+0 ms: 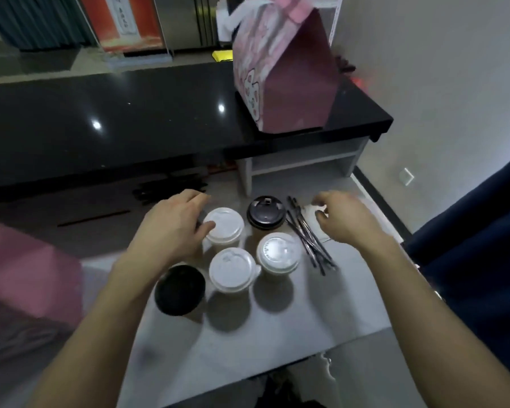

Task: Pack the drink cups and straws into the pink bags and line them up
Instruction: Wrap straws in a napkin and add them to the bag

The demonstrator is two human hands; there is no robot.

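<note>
Several lidded drink cups stand together on the grey worktop [321, 304]: three with white lids [226, 223] [232, 270] [278, 253] and two with black lids [265, 212] [179, 290]. A bundle of wrapped straws [309, 238] lies just right of them. My left hand [171, 225] hovers at the far-left white-lidded cup, thumb touching its lid, fingers relaxed. My right hand [343, 217] hangs over the worktop right of the straws, fingers loosely curled, holding nothing. A packed pink bag [283, 75] stands on the black counter [115, 113] behind. More pink bag material [27, 275] lies at the left.
The black counter is raised above the worktop, with a white shelf opening [301, 169] beneath its right end. Dark straws or sticks [171, 188] lie under the counter edge. A grey wall and a dark blue panel [468, 231] bound the right side.
</note>
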